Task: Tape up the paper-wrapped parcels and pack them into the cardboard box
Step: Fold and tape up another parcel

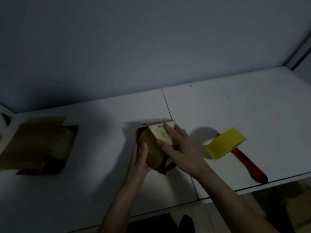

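Dim white tabletop [235, 115] against grey wall. Open brown cardboard box [38, 145] far left, contents unclear. Small brown paper-wrapped parcel [152, 148] with white label at centre: left hand [140, 158] grips its side, right hand [178, 145] presses flat-fingered on top. Yellow tape roll [225, 143] on red-handled dispenser just right.

- The white table [104, 174] lies bare between the open cardboard box [38, 145] near its left edge and the parcel [154, 143] at the middle.
- Both hands [178, 148] crowd the parcel.
- To the right, the yellow tape roll [226, 143] and a red-handled tool [249, 163] block the front edge.
- The back strip along the wall is open.
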